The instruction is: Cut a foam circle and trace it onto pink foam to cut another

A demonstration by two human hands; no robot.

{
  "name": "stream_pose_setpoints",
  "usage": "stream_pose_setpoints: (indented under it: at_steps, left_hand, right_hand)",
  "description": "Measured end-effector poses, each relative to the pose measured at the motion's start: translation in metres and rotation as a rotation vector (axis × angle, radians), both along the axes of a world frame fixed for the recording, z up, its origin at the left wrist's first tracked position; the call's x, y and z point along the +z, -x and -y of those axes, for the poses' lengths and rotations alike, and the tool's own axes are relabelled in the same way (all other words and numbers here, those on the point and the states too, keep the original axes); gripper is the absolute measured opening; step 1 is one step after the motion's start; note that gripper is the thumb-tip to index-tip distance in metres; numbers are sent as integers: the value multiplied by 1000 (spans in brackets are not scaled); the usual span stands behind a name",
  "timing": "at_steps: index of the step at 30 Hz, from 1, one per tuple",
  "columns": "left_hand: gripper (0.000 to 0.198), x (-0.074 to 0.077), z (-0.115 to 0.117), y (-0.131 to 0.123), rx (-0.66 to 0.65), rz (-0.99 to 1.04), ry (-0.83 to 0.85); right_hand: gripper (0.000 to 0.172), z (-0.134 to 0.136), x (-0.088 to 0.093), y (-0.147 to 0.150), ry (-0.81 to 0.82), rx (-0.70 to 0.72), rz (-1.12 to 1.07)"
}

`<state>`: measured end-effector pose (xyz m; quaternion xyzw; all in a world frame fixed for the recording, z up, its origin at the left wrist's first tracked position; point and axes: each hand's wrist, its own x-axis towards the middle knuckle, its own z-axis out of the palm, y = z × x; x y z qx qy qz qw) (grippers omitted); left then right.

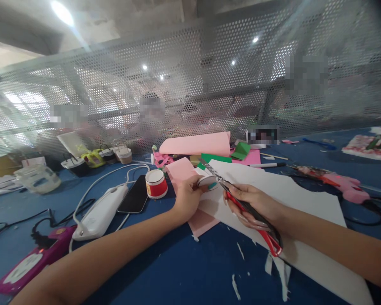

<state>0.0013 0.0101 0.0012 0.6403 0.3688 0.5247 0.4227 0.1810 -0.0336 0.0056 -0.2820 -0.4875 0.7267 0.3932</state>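
Observation:
My left hand (188, 198) pinches a small round white paper disc (207, 182) with a dark edge between thumb and fingers. In my right hand (254, 203) is a pair of scissors (257, 216) with red and black handles. Their blades point up and left, right beside the disc; whether they touch it I cannot tell. Beneath both hands lie a large white sheet of paper (273, 186) and a strip of pink paper (206, 222). A small red and white paper cup (156, 184) stands just left of my left hand.
A black phone (135, 195), a white power strip (98, 214) and a purple device (34, 260) lie to the left. Rolled pink paper (195, 145) and green scraps (241, 150) sit behind. At right rests a pink glue gun (339, 182). Paper offcuts (236, 288) litter the front.

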Motion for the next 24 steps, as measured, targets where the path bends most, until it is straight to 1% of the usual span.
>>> stream_pose_setpoints:
  at_steps: [4, 9, 12, 14, 19, 24]
  left_hand:
    - [18, 2, 5, -2, -56, -31, 9]
    - [19, 1, 3, 0, -26, -125, -41]
    - [18, -4, -2, 3, 3, -195, -50]
    - [19, -6, -4, 3, 2, -189, -17]
    - [17, -6, -5, 1, 8, -173, 0]
    - [18, -4, -5, 1, -22, -124, 16]
  right_hand:
    - [27, -1, -1, -1, -7, -7, 11]
    - [26, -2, -3, -3, -4, 7, 9]
    - [27, -2, -2, -3, 7, 51, 14]
    - [27, -1, -1, -3, 11, 55, 5]
    - [25, -3, 0, -2, 14, -36, -68]
    - [22, -3, 0, -1, 33, -36, -81]
